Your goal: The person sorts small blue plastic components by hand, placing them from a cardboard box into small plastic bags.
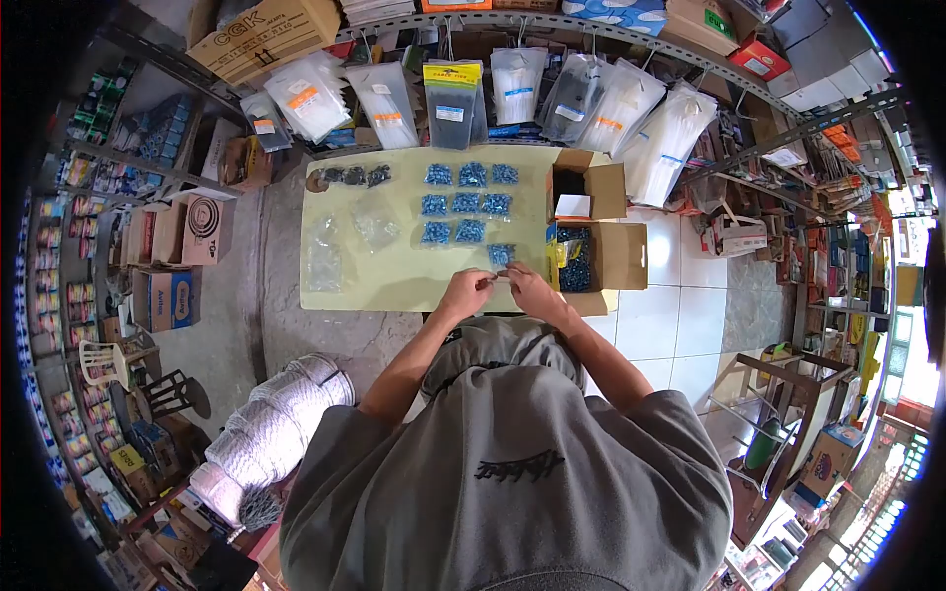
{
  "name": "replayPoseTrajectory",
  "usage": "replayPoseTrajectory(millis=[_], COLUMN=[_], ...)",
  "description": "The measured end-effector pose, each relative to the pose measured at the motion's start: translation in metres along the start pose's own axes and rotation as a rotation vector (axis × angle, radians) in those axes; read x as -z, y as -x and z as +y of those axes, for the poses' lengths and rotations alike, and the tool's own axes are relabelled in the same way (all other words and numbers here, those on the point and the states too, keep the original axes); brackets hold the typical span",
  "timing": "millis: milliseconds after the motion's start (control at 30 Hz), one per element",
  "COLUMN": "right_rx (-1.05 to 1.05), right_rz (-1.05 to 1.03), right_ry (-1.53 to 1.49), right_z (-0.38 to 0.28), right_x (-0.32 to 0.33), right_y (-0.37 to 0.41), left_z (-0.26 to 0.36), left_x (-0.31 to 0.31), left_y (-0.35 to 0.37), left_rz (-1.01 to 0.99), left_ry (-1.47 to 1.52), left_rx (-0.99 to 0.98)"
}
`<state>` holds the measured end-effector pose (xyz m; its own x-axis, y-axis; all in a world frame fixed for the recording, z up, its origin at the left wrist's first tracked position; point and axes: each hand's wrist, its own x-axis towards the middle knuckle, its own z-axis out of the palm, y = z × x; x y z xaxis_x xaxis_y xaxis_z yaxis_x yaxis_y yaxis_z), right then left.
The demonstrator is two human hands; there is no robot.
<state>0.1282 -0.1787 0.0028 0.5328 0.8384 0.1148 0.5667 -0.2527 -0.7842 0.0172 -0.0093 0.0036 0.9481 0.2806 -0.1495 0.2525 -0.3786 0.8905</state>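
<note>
The left hand (pixel 467 294) and the right hand (pixel 533 293) are brought close together near the front edge of the table (pixel 394 266). Both are drawn in narrow, with the fingertips bunched; what is pinched between them is too small to tell. Just beyond the fingertips lies a small packet of blue pieces (pixel 501 254), set apart from the blue packets (pixel 465 203) ranged in rows farther back.

For fine work of this kind, a light pinch by each hand is best kept, with the wrists low and steady, so that thin plastic is neither torn nor tipped. The mouth of any bag is best held upward while it is handled, since loose pieces could spill easily.

On the right, movement is hemmed in by the lower open box (pixel 631 258), whose near wall is reached by the right forearm's side of the work; the upper open box (pixel 605 192) stands behind it. More room is offered to the left, between the hands and the clear bags (pixel 323 264). The table's front edge runs just behind the fingers, so anything small is better kept on the far side of it.
</note>
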Motion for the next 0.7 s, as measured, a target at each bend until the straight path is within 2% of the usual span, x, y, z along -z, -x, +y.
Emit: replayPoseTrajectory(millis=[67, 133, 200, 300, 333, 400, 533, 600, 700], right_rx=[-0.092, -0.132, -0.172, -0.059, -0.122, -0.186, -0.248, -0.287, -0.356], right_rz=[-0.204, -0.237, -0.269, -0.192, -0.196, -0.197, -0.091, -0.035, 0.009], right_ry=[-0.021, -0.048, -0.076, -0.058, -0.099, -0.141, -0.177, -0.227, -0.24], right_z=[0.008, 0.006, 0.006, 0.008, 0.006, 0.006, 0.011, 0.008, 0.005], right_x=[0.0, 0.0, -0.002, -0.003, 0.0, -0.001, -0.009, -0.011, -0.011], right_y=[0.008, 0.014, 0.017, 0.017, 0.014, 0.011, 0.012, 0.012, 0.012], left_z=[0.001, -0.005, -0.007, -0.002, -0.005, -0.009, -0.016, -0.016, -0.013], left_x=[0.002, 0.006, 0.013, 0.017, 0.015, 0.013, 0.008, 0.007, 0.004], left_y=[0.009, 0.014, 0.017, 0.017, 0.016, 0.012, 0.003, 0.0, -0.001], left_rz=[-0.062, -0.123, -0.19, -0.141, -0.144, -0.11, -0.142, -0.125, -0.135], left_ry=[0.073, 0.147, 0.098, 0.001, 0.001, -0.235, -0.34, -0.441, -0.439], left_rx=[0.037, 0.076, -0.021, 0.022, 0.021, -0.178, -0.201, -0.297, -0.317])
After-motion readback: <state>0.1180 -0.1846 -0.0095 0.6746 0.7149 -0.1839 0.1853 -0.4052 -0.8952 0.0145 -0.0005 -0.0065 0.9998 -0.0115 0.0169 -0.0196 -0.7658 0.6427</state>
